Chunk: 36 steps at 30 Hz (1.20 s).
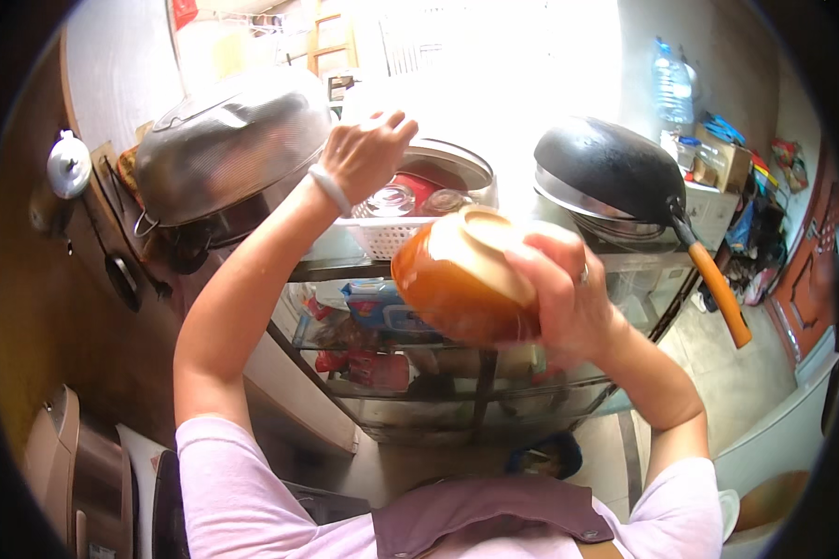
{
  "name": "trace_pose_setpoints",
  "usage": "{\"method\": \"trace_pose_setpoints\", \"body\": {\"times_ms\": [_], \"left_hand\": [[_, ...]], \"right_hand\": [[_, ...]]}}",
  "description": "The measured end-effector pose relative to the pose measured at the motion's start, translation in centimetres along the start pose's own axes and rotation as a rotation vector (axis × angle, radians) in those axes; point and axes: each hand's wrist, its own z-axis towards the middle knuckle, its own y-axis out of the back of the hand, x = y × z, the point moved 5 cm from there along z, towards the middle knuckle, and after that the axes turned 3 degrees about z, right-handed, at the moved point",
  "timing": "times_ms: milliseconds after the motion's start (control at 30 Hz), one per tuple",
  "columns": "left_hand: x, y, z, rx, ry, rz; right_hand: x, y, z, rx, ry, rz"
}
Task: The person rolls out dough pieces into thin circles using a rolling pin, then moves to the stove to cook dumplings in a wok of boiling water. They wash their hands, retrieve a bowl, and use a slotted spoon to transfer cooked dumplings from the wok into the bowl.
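My right hand (566, 286) grips an orange-brown bowl (454, 279) by its pale foot; the bowl is tilted on its side, its base towards me. My left hand (370, 150) is raised, fingers bent, by the rim of a white perforated plastic basket (384, 237); its palm side is hidden, so I cannot tell whether it touches anything. Glass items (391, 200) and a red thing lie in the basket, with a round lid (454, 155) behind them. Left of my left hand a large metal mesh cover (231, 140) stands tilted. A black wok (608, 168) with a wooden handle lies upside down at the right.
A glass-shelved rack (391, 391) under the basket holds packets and bags. Ladles (120, 279) hang on the left wall. At the right are a large plastic bottle (671, 87) and a cardboard box (723, 164). The wok's handle (720, 293) juts over the floor.
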Motion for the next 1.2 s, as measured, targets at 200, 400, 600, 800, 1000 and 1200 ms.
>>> {"method": "trace_pose_setpoints", "body": {"times_ms": [200,400,600,800,1000,1200], "left_hand": [[-3.1,1.6,-4.0,0.060,-0.084,-0.061],[-4.0,3.0,-6.8,0.078,-0.025,-0.132],[-4.2,3.6,-7.5,0.118,0.014,-0.215],[-4.9,7.6,-9.5,-0.119,0.252,-0.549],[-13.8,7.7,-21.5,0.054,0.870,-1.472],[-29.2,14.7,-28.7,-0.218,1.602,-2.234]], "right_hand": [[3.5,2.2,-3.2,-0.011,-0.179,0.217],[4.7,1.1,-5.9,0.039,-0.309,0.338],[6.6,-1.5,-7.3,0.155,-0.456,0.515],[7.9,-2.4,-9.3,0.190,-0.622,0.712],[9.0,-5.5,-13.4,0.257,-1.106,1.327],[14.7,-8.0,-16.3,0.787,-1.506,1.778]]}}
